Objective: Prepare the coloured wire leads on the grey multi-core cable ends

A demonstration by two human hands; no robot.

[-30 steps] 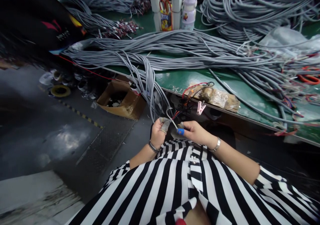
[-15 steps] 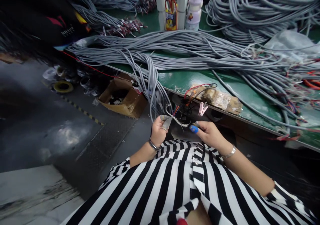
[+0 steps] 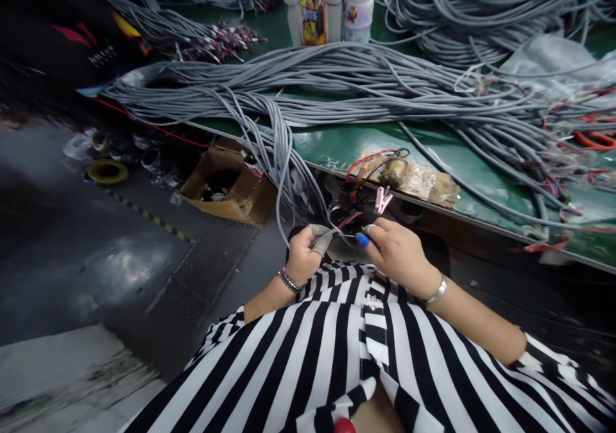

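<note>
My left hand (image 3: 308,251), with grey covers on thumb and finger, pinches the stripped end of a grey cable just below the bench edge. Thin coloured wires (image 3: 349,220) fan out from that end. Opposite it, my right hand (image 3: 397,253), a blue cover on one digit, is closed on pale strands (image 3: 347,235) stretched taut between both hands. The strands' far tips are hidden in the right fingers. From the bench, a bundle of grey cables (image 3: 283,157) hangs down towards my left hand.
Long grey cables (image 3: 337,109) lie along the green bench (image 3: 332,147). A pink clip (image 3: 382,200) and a taped cardboard piece (image 3: 418,179) sit at its edge. Below stands an open cardboard box (image 3: 245,199). At the back are a bottle (image 3: 359,9) and a holder with scissors (image 3: 314,22).
My right hand has moved left and closed on the pale strands, which hung loose before and are now pulled straight. The view has shifted slightly.
</note>
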